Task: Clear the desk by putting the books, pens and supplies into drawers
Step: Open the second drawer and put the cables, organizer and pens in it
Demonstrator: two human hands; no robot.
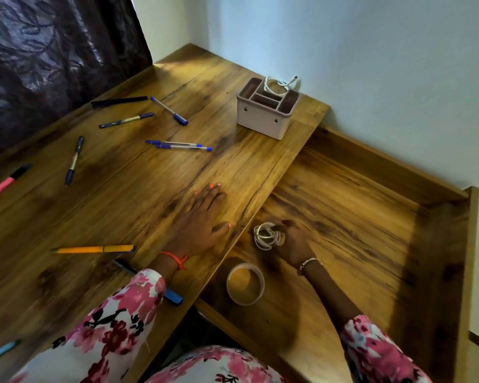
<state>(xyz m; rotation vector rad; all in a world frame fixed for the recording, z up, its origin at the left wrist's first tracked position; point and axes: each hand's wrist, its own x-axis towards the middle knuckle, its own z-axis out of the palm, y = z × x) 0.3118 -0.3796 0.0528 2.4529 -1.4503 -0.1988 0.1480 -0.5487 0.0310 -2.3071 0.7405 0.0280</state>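
My left hand (202, 217) lies flat on the wooden desk top (122, 189), fingers straight. My right hand (293, 241) is inside the open drawer (357, 230) and grips a coiled white cable (267, 235). A roll of tape (245, 284) lies on the drawer floor just in front of it. Several blue pens (177, 145) lie scattered on the desk, with a black marker (119, 102), a pink highlighter (3, 185), an orange marker (94, 249) and a blue pen (172, 295) partly under my left sleeve.
A pale desk organiser (263, 117) holding another white cable (278, 85) stands at the desk's far right corner by the wall. A dark curtain (53, 56) hangs at the left. A light blue pen (0, 352) lies at the near left edge.
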